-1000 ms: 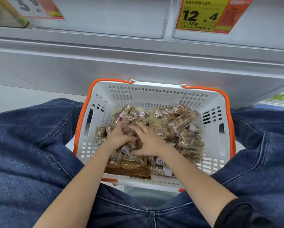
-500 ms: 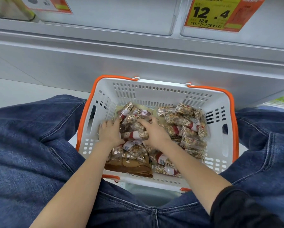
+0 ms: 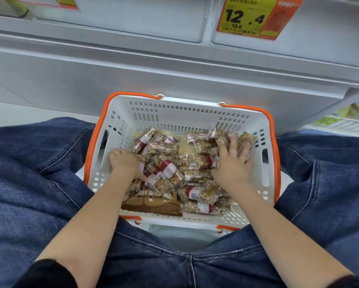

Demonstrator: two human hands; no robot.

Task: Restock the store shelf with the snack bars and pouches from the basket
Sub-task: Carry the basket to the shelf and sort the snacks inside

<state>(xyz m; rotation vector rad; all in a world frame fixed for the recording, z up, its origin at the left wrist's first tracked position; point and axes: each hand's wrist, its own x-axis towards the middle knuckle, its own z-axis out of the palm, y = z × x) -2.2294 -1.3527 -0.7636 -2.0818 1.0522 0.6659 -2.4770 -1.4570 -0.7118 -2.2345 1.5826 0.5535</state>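
Observation:
A white basket (image 3: 185,118) with orange handles stands on the floor between my knees, below the grey store shelf (image 3: 153,59). Several clear-wrapped nut snack bars (image 3: 170,169) with red labels are heaped in it, over a brown pouch (image 3: 153,204) at the near side. My left hand (image 3: 123,161) is at the left edge of the heap, its fingers curled down into the bars. My right hand (image 3: 233,161) lies on the bars at the right side, fingers spread. Both hands bracket the heap.
A yellow and orange price tag (image 3: 249,17) reading 12.4 hangs on the shelf edge above. My legs in blue jeans (image 3: 39,173) flank the basket on both sides. A lower shelf with green packs (image 3: 340,119) shows at the far right.
My hands have moved apart from the middle of the heap: the left to the left wall of the basket, the right to the far right bars. The view has shifted closer.

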